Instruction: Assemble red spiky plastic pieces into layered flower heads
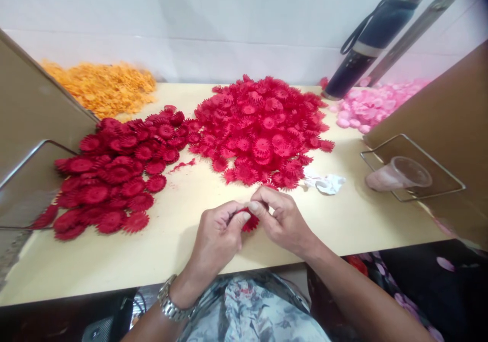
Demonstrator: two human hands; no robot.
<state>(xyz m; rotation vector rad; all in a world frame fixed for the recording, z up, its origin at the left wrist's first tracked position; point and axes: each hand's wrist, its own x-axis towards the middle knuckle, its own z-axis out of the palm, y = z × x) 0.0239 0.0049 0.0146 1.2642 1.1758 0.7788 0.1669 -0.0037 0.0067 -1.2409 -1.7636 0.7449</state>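
My left hand, with a metal watch at its wrist, pinches a red fringed flower disc above the table's front edge. My right hand meets it there, its thumb and forefinger pressed together on the same disc. The fingers cover most of the disc; only its toothed lower edge shows clearly. Just beyond my hands rises a large heap of bright red fringed discs. To the left lies a heap of darker red discs, many of them thicker, like layered stacks.
Orange petals lie at the back left, pink petals at the back right. A dark bottle stands by the wall. On the right a plastic cup sits by a wire frame, near crumpled white paper. Cardboard panels flank the table.
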